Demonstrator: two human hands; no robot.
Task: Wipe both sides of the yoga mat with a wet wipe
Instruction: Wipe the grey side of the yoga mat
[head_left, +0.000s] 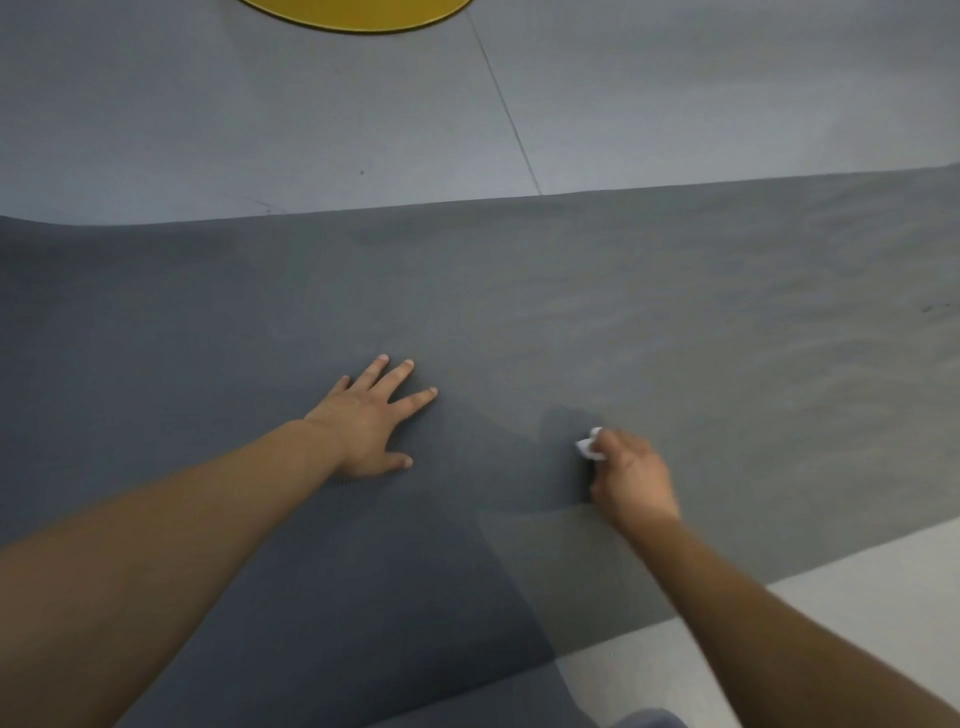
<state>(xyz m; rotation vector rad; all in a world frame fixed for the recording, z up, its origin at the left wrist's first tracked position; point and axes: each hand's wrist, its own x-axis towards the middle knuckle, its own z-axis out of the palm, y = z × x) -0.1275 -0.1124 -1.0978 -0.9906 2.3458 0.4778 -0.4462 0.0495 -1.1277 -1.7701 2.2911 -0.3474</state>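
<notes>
I see the grey yoga mat (519, 291) spread flat across the floor (260, 130). My right hand (631, 475) clutches the white wet wipe (589, 446) against it; at nine o'clock, my left hand (371, 423) presses flat, fingers splayed.

No text, label, brand, number or sign is legible on anything before me, neither on the mat nor on the floor.
</notes>
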